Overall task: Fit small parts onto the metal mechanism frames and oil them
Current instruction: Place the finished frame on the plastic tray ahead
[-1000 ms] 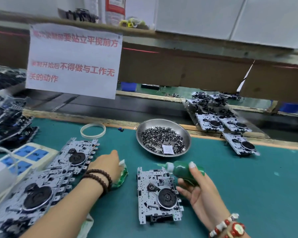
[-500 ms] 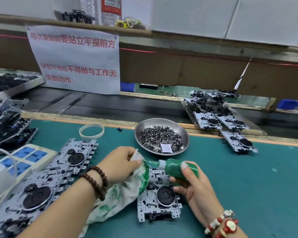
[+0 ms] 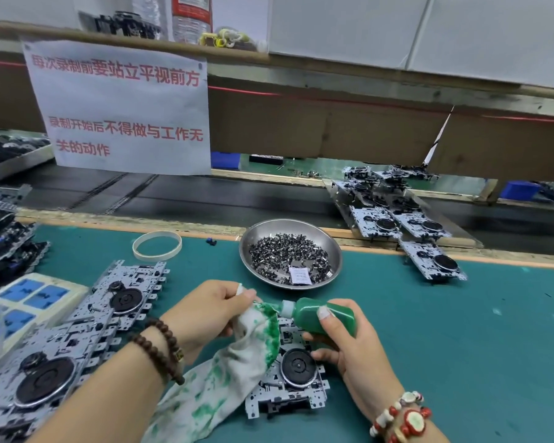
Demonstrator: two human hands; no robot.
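Wiping the oil bottle's nozzle over a frame

The right hand (image 3: 349, 343) grips the green oil bottle (image 3: 323, 316) — the left hand (image 3: 205, 311) pinches a stained cloth (image 3: 237, 356) at its tip, above the metal frame (image 3: 293, 378) on the bench (image 3: 461, 346).

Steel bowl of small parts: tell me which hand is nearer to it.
Left. The left hand, pinching the stained cloth, sits just below the steel bowl's near-left rim. The right hand, gripping the green oil bottle, is lower, further from the rim.
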